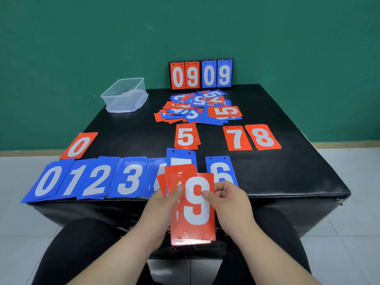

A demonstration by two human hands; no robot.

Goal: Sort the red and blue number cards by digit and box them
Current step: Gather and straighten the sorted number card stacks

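My left hand point(162, 204) grips a fanned stack of red cards point(193, 231) near the table's front edge, a red 9 on top. My right hand point(228, 200) pinches the right edge of that top card with its thumb. Blue piles 0 point(49, 181), 1 point(73, 179), 2 point(96, 179), 3 point(130, 179), a partly hidden pile, a blue 5 point(181, 157) and a blue 6 point(221, 168) line the front. Red piles 0 point(79, 146), 5 point(186, 136), 7 point(236, 138) and 8 point(263, 137) lie behind. An unsorted heap of cards point(197, 106) sits farther back.
A clear plastic box point(125, 95) stands at the black table's point(298, 161) back left corner. A scoreboard stand point(200, 75) showing 0909 stands at the back edge against a green wall. My legs are below the front edge.
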